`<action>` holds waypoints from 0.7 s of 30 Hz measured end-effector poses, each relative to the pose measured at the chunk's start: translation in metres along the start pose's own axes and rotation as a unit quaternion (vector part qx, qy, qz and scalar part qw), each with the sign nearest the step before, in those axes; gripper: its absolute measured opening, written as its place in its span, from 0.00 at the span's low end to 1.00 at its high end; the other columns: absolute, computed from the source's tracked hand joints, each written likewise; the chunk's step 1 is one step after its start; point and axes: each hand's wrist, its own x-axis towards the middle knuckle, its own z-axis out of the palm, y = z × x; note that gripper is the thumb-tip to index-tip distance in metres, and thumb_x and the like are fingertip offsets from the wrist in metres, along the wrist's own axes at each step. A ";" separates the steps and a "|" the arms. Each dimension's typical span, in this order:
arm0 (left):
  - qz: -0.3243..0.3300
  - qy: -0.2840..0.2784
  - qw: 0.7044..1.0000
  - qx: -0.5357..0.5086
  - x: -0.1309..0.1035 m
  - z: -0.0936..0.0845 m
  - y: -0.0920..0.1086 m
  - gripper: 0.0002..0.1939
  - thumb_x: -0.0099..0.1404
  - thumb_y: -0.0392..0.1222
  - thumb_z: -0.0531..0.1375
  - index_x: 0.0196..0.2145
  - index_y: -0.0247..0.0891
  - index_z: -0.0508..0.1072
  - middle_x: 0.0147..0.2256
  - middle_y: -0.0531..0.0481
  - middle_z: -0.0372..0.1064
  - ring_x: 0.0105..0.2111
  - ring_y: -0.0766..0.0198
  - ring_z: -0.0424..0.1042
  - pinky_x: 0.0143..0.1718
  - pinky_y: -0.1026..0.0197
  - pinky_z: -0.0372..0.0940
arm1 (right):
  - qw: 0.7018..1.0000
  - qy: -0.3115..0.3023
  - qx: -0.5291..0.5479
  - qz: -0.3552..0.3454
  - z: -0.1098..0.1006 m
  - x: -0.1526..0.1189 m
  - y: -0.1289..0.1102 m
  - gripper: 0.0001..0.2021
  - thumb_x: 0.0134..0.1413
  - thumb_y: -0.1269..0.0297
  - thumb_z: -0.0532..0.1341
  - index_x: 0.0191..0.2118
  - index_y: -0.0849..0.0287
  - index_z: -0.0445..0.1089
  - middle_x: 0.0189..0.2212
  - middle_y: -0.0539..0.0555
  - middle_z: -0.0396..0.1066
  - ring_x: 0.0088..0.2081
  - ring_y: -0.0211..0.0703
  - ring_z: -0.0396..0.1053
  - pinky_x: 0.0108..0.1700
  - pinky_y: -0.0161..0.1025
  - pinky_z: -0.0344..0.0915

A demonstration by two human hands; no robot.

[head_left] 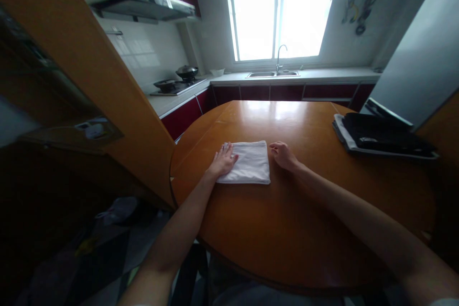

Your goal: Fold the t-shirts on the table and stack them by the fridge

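A white cloth (251, 163), folded into a flat rectangle, lies on the wooden table in front of me. My left hand (224, 158) rests flat on its left part, fingers stretched and slightly spread, covering some of that edge. Just past the cloth's right edge, my right hand (284, 155) is close to the tabletop with its fingers curled in. A small gap shows between those fingers and the cloth, and I see nothing in them.
The round wooden table (287, 229) fills the middle. On its right side lies a stack of folded dark and white clothes (380, 134). Beyond are a counter with a sink (261, 75), a stove with a lidded pan (187, 71), and a large pale panel (416, 57) at right.
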 end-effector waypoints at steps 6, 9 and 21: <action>-0.007 0.003 1.000 -0.008 -0.001 0.000 -0.001 0.37 0.74 0.60 0.42 0.73 0.41 0.45 0.74 0.42 0.31 0.73 0.46 0.30 0.69 0.37 0.36 | 0.998 -0.047 0.032 0.004 0.012 0.044 0.019 0.12 0.57 0.72 0.59 0.40 0.61 0.80 0.39 0.59 0.80 0.40 0.48 0.75 0.47 0.42 0.69; -0.004 0.006 1.000 -0.012 -0.001 0.001 -0.001 0.36 0.74 0.60 0.43 0.73 0.42 0.46 0.74 0.42 0.32 0.73 0.46 0.31 0.69 0.37 0.36 | 0.997 -0.066 0.051 -0.002 0.016 0.054 0.025 0.11 0.56 0.71 0.59 0.39 0.61 0.80 0.36 0.57 0.80 0.37 0.46 0.74 0.43 0.40 0.69; -0.010 -0.001 1.000 -0.015 -0.001 0.001 -0.002 0.36 0.74 0.59 0.45 0.73 0.42 0.45 0.74 0.42 0.33 0.73 0.46 0.31 0.69 0.38 0.35 | 0.973 -0.178 0.111 -0.099 0.011 0.085 0.053 0.10 0.54 0.64 0.61 0.37 0.61 0.78 0.35 0.54 0.76 0.36 0.42 0.69 0.43 0.39 0.67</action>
